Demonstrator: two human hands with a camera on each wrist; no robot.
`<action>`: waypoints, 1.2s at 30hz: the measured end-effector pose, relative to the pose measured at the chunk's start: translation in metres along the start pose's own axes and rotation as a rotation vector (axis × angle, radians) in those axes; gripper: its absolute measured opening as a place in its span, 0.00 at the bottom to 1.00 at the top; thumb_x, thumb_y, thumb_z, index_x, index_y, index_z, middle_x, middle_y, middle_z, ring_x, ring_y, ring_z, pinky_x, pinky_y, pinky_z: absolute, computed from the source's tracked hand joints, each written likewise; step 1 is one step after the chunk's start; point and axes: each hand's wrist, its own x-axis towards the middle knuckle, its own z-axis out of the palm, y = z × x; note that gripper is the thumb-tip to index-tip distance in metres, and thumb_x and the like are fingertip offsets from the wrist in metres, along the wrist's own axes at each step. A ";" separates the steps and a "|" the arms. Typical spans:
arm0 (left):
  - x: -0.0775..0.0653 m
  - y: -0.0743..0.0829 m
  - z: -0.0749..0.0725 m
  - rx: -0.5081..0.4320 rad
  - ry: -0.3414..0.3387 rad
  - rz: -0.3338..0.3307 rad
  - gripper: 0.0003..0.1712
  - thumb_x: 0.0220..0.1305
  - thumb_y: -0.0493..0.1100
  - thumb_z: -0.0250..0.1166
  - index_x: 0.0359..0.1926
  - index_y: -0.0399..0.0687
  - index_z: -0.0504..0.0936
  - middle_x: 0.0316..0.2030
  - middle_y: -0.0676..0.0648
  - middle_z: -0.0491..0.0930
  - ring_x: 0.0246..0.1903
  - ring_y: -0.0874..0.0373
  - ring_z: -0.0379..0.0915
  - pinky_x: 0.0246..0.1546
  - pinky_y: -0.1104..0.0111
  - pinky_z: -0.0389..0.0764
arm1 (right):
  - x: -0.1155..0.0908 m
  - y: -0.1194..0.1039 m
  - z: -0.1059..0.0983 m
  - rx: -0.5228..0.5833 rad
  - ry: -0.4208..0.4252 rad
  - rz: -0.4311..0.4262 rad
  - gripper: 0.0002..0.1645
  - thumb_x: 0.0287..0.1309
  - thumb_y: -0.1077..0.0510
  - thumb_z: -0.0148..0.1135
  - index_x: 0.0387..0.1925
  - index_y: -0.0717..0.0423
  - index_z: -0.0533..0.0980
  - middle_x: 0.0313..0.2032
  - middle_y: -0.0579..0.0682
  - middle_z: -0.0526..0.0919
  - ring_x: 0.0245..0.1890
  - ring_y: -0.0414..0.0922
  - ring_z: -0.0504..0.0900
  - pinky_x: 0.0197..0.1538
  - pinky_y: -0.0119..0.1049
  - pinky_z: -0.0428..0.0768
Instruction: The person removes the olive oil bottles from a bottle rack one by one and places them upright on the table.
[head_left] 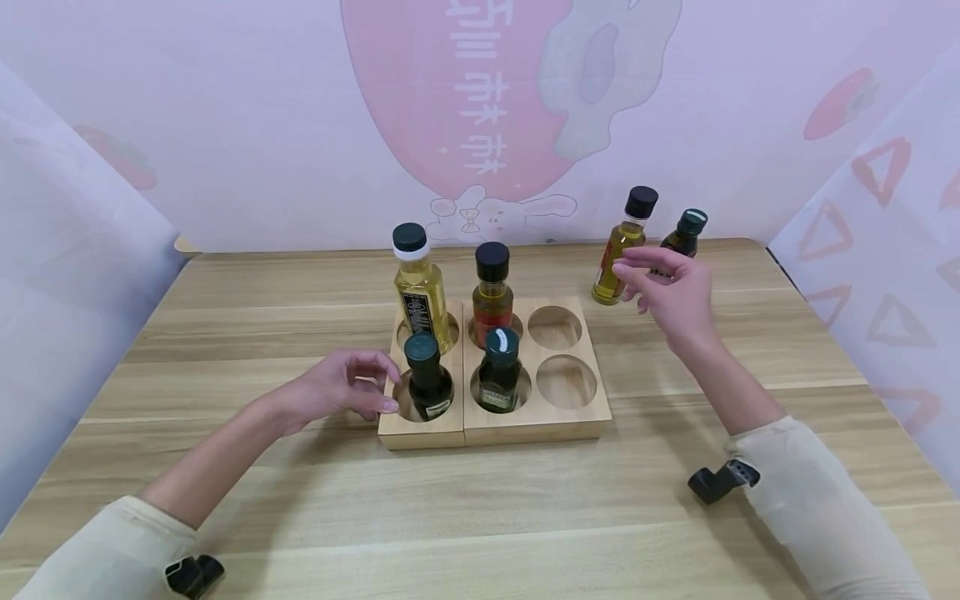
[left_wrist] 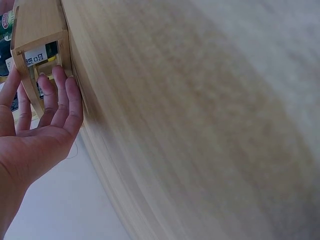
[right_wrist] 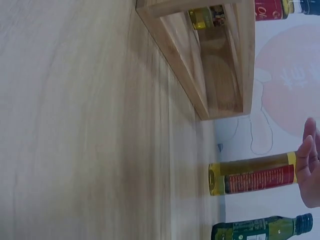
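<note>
My left hand point(head_left: 352, 385) touches the left side of a wooden bottle rack point(head_left: 536, 427), its fingers loosely bent; the left wrist view shows them at the rack's open end. My right hand point(head_left: 672, 296) is beside a black-capped oil bottle point(head_left: 609, 279) standing on the table. Its thumb and fingers reach toward the bottle without wrapping round it. Behind that hand stands a dark bottle with a green cap point(head_left: 692, 223), partly hidden. In the rack stand a pale oil bottle point(head_left: 422, 296), a red-labelled bottle point(head_left: 492, 302), a dark bottle point(head_left: 429, 383) and a dark green bottle point(head_left: 500, 375).
Two round holes point(head_left: 555, 327) at the rack's right side show bare wood. The rack is two wooden blocks set side by side on a wood-grain table point(head_left: 480, 517). A printed pale cloth point(head_left: 262, 125) hangs behind the table and along its sides.
</note>
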 end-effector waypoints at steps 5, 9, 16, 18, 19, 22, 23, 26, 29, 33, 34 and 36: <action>0.000 0.001 0.000 0.005 -0.003 -0.001 0.22 0.60 0.34 0.76 0.50 0.30 0.76 0.36 0.45 0.73 0.34 0.55 0.80 0.38 0.62 0.86 | -0.002 -0.003 0.007 -0.011 -0.067 -0.021 0.08 0.61 0.66 0.73 0.42 0.57 0.87 0.32 0.41 0.89 0.19 0.40 0.84 0.20 0.26 0.74; 0.000 0.002 0.000 0.009 -0.003 -0.006 0.23 0.60 0.34 0.76 0.50 0.29 0.75 0.36 0.45 0.73 0.34 0.55 0.80 0.38 0.62 0.86 | -0.004 -0.003 0.011 -0.030 -0.104 -0.026 0.07 0.61 0.66 0.74 0.41 0.56 0.87 0.32 0.43 0.89 0.20 0.40 0.84 0.21 0.26 0.75; 0.000 0.004 0.001 0.014 0.001 -0.013 0.22 0.60 0.34 0.76 0.50 0.29 0.76 0.37 0.45 0.72 0.35 0.56 0.80 0.39 0.62 0.86 | -0.005 -0.009 0.016 -0.048 -0.149 -0.028 0.09 0.61 0.67 0.73 0.41 0.52 0.87 0.32 0.43 0.89 0.20 0.39 0.84 0.21 0.26 0.74; 0.001 0.005 0.001 0.017 -0.002 -0.007 0.22 0.60 0.34 0.76 0.49 0.29 0.76 0.38 0.45 0.72 0.35 0.57 0.80 0.40 0.63 0.86 | -0.005 -0.011 0.017 -0.041 -0.163 -0.026 0.09 0.61 0.67 0.73 0.41 0.53 0.87 0.32 0.44 0.89 0.21 0.39 0.85 0.21 0.26 0.73; 0.001 0.004 0.001 0.019 -0.004 -0.005 0.22 0.59 0.34 0.76 0.49 0.29 0.76 0.38 0.45 0.72 0.35 0.57 0.80 0.40 0.63 0.86 | -0.006 -0.012 0.018 -0.038 -0.172 -0.023 0.09 0.61 0.68 0.72 0.41 0.52 0.87 0.32 0.44 0.90 0.21 0.39 0.85 0.21 0.26 0.73; 0.001 0.004 0.000 0.020 -0.003 -0.002 0.21 0.59 0.34 0.77 0.48 0.30 0.77 0.37 0.45 0.73 0.34 0.58 0.79 0.39 0.65 0.84 | -0.007 -0.014 0.019 -0.036 -0.199 -0.014 0.11 0.61 0.70 0.71 0.40 0.51 0.87 0.33 0.44 0.90 0.21 0.39 0.85 0.21 0.26 0.73; 0.002 0.004 0.000 0.024 -0.002 0.001 0.20 0.59 0.34 0.77 0.48 0.30 0.78 0.37 0.46 0.74 0.34 0.58 0.78 0.39 0.66 0.84 | -0.008 -0.014 0.020 -0.042 -0.207 -0.015 0.12 0.61 0.70 0.71 0.40 0.51 0.87 0.34 0.44 0.91 0.21 0.39 0.85 0.22 0.26 0.73; 0.003 0.004 0.000 0.040 0.007 0.008 0.19 0.58 0.34 0.78 0.46 0.32 0.79 0.37 0.47 0.76 0.35 0.57 0.76 0.40 0.68 0.82 | -0.009 -0.015 0.020 -0.065 -0.222 -0.026 0.11 0.61 0.69 0.71 0.41 0.52 0.87 0.34 0.43 0.91 0.22 0.39 0.85 0.22 0.26 0.73; 0.003 0.005 -0.001 0.061 0.011 0.023 0.19 0.57 0.34 0.78 0.45 0.32 0.80 0.41 0.46 0.78 0.38 0.56 0.76 0.42 0.69 0.81 | -0.011 -0.017 0.021 -0.110 -0.231 -0.048 0.09 0.61 0.67 0.72 0.43 0.56 0.86 0.35 0.41 0.91 0.22 0.39 0.84 0.22 0.27 0.74; 0.005 0.006 -0.003 0.076 0.000 0.037 0.20 0.57 0.34 0.78 0.45 0.30 0.79 0.42 0.45 0.79 0.39 0.55 0.75 0.43 0.69 0.79 | -0.015 -0.020 0.023 -0.176 -0.263 -0.057 0.12 0.62 0.65 0.73 0.47 0.63 0.85 0.36 0.41 0.91 0.24 0.42 0.85 0.23 0.29 0.76; 0.005 0.007 -0.003 0.080 -0.003 0.037 0.20 0.57 0.34 0.78 0.45 0.30 0.79 0.42 0.45 0.79 0.39 0.55 0.75 0.44 0.69 0.79 | -0.016 -0.020 0.023 -0.189 -0.272 -0.054 0.13 0.62 0.64 0.73 0.47 0.64 0.85 0.36 0.41 0.91 0.24 0.42 0.85 0.23 0.29 0.76; 0.007 0.007 -0.004 0.090 -0.011 0.041 0.20 0.58 0.34 0.78 0.45 0.29 0.79 0.41 0.45 0.79 0.39 0.55 0.76 0.44 0.69 0.79 | -0.018 -0.020 0.024 -0.204 -0.286 -0.049 0.15 0.62 0.64 0.73 0.49 0.68 0.83 0.37 0.42 0.91 0.24 0.43 0.85 0.24 0.29 0.77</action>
